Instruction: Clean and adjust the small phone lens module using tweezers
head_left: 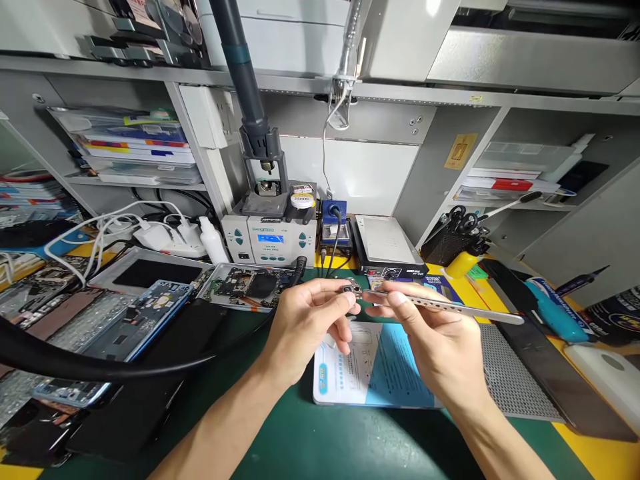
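Note:
My left hand (pixel 313 317) pinches a small electronic part (pixel 351 288), dark with metallic edges, between thumb and fingers; it looks like a phone camera module, though it is too small to be sure. In my right hand (pixel 440 337) is a pair of silver tweezers (pixel 483 311) with a row of holes along the arm. Their tips point left and reach the part or its near edge; whether they touch it I cannot make out. Below both hands, a white and blue printed pad (pixel 395 373) lies on the green mat (pixel 280 433).
A soldering and hot-air station (pixel 270 237) stands behind the hands. Opened phones, including a blue frame (pixel 135 333), and a black hose (pixel 125 367) crowd the left. At right are a perforated grey plate (pixel 517 373), a dark panel (pixel 560 373) and a yellow bottle (pixel 461 265).

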### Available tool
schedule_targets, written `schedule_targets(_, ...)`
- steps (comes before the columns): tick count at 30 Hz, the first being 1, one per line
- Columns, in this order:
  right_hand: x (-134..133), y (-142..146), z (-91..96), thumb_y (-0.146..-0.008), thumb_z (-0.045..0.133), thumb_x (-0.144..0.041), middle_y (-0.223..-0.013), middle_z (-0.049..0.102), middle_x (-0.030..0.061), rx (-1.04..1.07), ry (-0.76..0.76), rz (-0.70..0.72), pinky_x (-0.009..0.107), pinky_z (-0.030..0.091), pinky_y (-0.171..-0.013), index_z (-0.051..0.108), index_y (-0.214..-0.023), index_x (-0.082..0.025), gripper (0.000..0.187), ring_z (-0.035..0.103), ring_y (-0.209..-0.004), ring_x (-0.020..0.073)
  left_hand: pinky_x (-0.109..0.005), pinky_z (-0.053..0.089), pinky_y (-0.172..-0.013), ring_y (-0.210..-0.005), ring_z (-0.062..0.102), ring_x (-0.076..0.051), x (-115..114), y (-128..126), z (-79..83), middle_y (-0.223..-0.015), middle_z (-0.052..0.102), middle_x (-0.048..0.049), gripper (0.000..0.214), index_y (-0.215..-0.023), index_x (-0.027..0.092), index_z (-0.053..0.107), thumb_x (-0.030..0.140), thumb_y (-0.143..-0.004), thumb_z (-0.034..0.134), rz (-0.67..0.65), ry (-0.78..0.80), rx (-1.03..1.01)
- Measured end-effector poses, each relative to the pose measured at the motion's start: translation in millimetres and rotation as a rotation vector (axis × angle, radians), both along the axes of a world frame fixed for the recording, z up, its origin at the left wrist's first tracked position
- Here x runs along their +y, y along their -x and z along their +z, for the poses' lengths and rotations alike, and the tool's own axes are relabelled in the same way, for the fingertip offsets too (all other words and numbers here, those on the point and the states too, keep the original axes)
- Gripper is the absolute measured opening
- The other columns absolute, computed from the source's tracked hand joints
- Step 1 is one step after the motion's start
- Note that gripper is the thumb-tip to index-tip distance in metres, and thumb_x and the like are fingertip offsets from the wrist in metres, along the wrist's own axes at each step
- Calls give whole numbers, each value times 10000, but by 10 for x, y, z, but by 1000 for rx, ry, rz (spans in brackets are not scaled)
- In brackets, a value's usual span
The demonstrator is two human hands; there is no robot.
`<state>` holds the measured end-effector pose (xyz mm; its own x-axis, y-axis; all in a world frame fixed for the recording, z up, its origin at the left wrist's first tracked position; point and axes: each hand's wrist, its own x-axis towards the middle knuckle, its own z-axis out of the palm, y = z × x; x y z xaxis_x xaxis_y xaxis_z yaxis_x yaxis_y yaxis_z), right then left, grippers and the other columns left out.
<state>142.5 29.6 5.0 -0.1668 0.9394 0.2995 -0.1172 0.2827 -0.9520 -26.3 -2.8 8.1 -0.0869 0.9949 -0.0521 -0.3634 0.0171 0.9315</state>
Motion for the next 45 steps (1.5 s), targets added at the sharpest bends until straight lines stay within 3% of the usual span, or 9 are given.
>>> schedule_targets(3, -2, 2, -25, -899, 733, -343, -1041, 771, 76, 14, 12, 7, 432, 653, -855, 770, -982, -222, 151, 762, -948, 273, -255, 524, -415, -453, 608, -129, -3, 0, -3, -688, 724, -45, 355, -1092, 93, 683, 292, -810, 766, 0, -2, 32)
schedule_targets(15, 14, 29, -12, -886, 744, -349, -987, 780, 68, -20, 3, 12, 418, 652, -835, 764, -950, -219, 146, 766, -896, 260, -209, 538, -430, -459, 609, -109, -64, -71, 40, -627, 674, 28, 298, -1082, 137, 684, 286, -832, 747, 63, -53, 250)
schedule_targets(32, 29, 28, -38, -896, 737, -275, -969, 768, 63, -4, -53, 50, 375, 667, -771, 783, -952, -201, 104, 762, -847, 232, -223, 596, -467, -579, 716, -167, -92, -107, -39, -691, 737, 3, 264, -1082, 160, 682, 307, -865, 716, 104, -131, 413)
schedule_targets(45, 16, 9, -33, -915, 713, -206, -947, 765, 43, -32, -97, 54, 269, 644, -763, 787, -959, -198, 87, 755, -785, 164, -227, 593, -469, -547, 712, -158, -88, -125, -67, -695, 745, 20, 256, -1082, 169, 678, 292, -861, 715, 117, -158, 471)
